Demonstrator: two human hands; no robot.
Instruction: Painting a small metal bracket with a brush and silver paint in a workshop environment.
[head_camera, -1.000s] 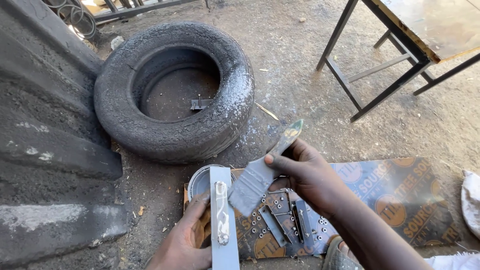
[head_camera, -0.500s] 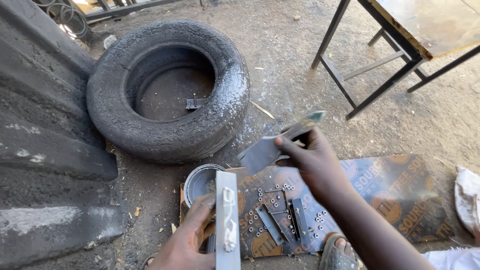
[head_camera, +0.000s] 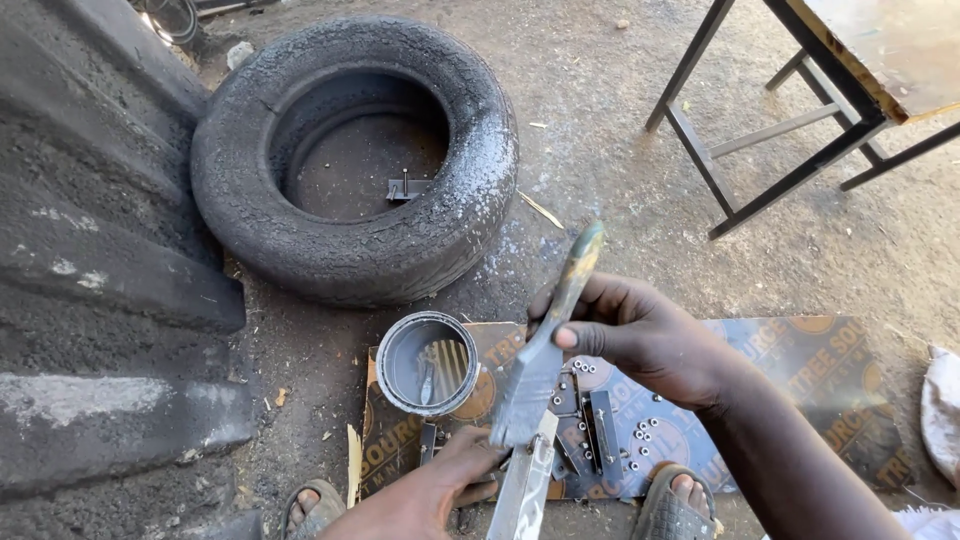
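My right hand (head_camera: 635, 335) grips a flat paintbrush (head_camera: 545, 345) by its handle, bristles pointing down and coated in silver paint. The bristles touch the top of a long silver-painted metal strip (head_camera: 522, 490). My left hand (head_camera: 440, 490) holds that strip from the left, low in the frame. Just left of the brush stands an open round tin (head_camera: 428, 362) with silver paint inside. All of this sits over a printed cardboard sheet (head_camera: 800, 360) scattered with several small bolts and flat metal pieces (head_camera: 600, 420).
A worn black tyre (head_camera: 355, 160) lies flat on the dirt ahead, with a small metal bracket (head_camera: 405, 188) inside it. A metal-legged table (head_camera: 800, 110) stands at the upper right. A dark concrete slope (head_camera: 90, 300) runs along the left. My sandalled feet (head_camera: 670, 505) rest below.
The brush has swung from a raised, sideways position down to upright with its bristles on the strip. My left hand and the strip shifted right, uncovering the paint tin.
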